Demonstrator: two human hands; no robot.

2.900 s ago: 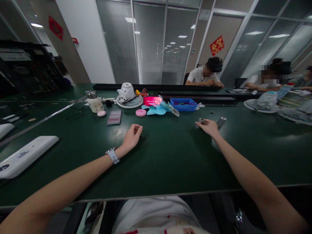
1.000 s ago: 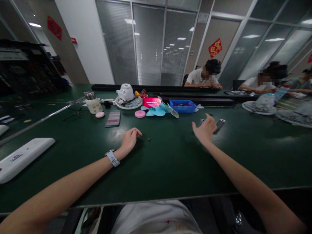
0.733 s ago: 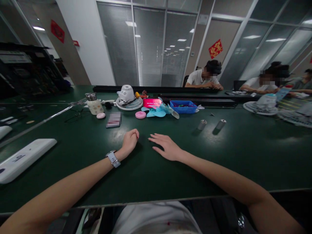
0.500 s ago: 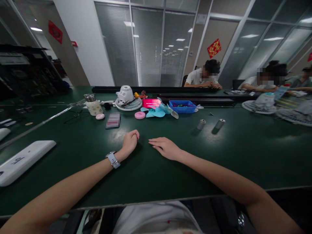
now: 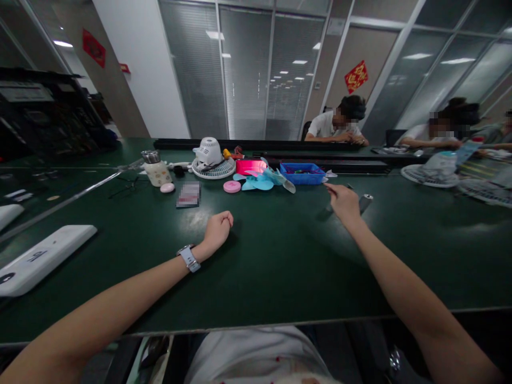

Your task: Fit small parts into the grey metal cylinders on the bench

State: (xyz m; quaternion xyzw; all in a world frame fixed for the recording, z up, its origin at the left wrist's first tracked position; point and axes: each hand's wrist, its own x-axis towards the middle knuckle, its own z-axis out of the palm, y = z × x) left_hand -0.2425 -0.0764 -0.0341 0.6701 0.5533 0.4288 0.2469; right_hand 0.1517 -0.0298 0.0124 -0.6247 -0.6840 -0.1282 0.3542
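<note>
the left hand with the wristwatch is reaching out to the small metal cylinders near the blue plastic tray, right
Not quite: the head view shows the right hand reaching to the small metal cylinders near the blue plastic tray. The left hand, wearing the wristwatch, rests closed on the table.

Left hand [image 5: 218, 230] fisted, right hand [image 5: 343, 201] outstretched

White device [image 5: 44, 255] — perhaps "16" — otherwise illegible.

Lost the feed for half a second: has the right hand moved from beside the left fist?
Yes. The right hand has gone forward and right, away from the left hand, toward the metal cylinder near the blue tray.
</note>
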